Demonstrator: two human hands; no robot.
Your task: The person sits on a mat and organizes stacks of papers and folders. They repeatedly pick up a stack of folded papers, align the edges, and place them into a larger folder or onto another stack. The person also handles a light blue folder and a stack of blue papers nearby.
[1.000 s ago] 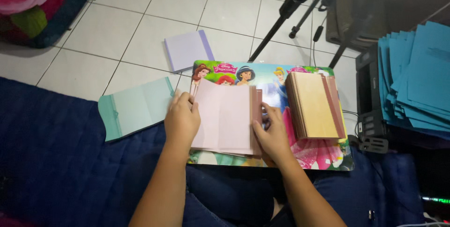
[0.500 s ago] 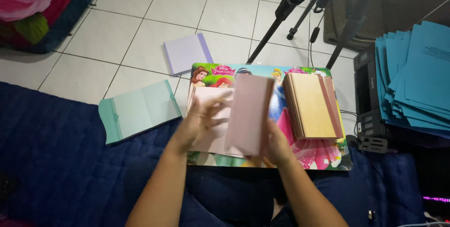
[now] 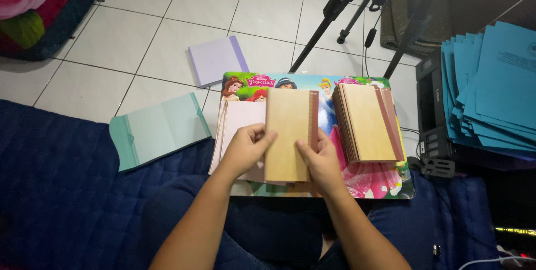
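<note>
We see both hands over a colourful cartoon-printed lap tray (image 3: pixel 391 183) that rests on the person's lap, above a dark blue blanket (image 3: pixel 56 192). The left hand (image 3: pixel 245 150) and right hand (image 3: pixel 318 161) together hold a tan folded card (image 3: pixel 287 136) with a brown strip along its right edge. The left fingers (image 3: pixel 262 135) curl closed around the card's left edge; the right thumb presses on its face near the brown strip, the other right fingers hidden behind it. The card stands tilted up off the tray, near the tray's middle.

Under and just left of the card lies a pale pink stack of cards (image 3: pixel 240 125), partly covered by the left hand. To the right on the tray sits a second tan stack (image 3: pixel 365 122) with brown edges, apart from the held card.

On the tiled floor (image 3: pixel 139 41), a green folder (image 3: pixel 159 130) lies left of the tray, and a lilac folder (image 3: pixel 218 58) lies farther away. Blue paper sheets (image 3: pixel 491 91) pile at the far right. Tripod legs (image 3: pixel 346 13) stand beyond the tray.
</note>
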